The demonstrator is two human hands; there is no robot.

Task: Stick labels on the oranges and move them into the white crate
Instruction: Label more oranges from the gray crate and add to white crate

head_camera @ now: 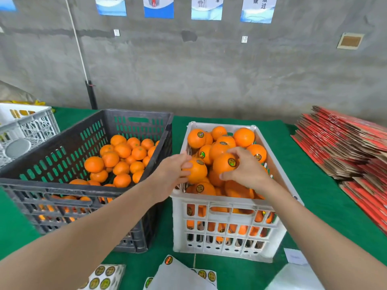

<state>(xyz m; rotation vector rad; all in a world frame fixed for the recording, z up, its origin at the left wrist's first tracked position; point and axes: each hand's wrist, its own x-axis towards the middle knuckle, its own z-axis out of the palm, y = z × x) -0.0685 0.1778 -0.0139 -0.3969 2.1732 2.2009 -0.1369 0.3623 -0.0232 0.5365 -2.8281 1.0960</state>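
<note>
Head view. Gripped a first orange [196, 171] with the left hand [172, 172], fingers and thumb curled round its left side, at the near-left part of the white crate [219, 200]. Clasped a second orange [223, 164] with the right hand [248, 171], thumb underneath and fingers arched over the top, just right of the first orange and close against it. Noted a round sticker [232, 162] on the second orange, turned toward the camera, and another sticker [200, 162] near the crown of the first. Could not tell whether either fruit sat on the heap or was lifted clear of it.

Found the white crate heaped above its rim with labelled oranges [244, 137], several with stickers in plain sight, more showing through the slots in its near wall. Saw a black crate [62, 191] just left of it, side by side on the green table cover [314, 185], partly filled with loose oranges [123, 150] lying low inside.

Noted label sheets [102, 277] at the near edge of the table, below the crates, with pale backing paper [180, 275] beside them. Saw a stack of flattened red cartons [345, 143] at the right, well apart from the hands. Glimpsed a second pale crate [27, 126] at the far left and posters [159, 7] along the grey wall behind.
</note>
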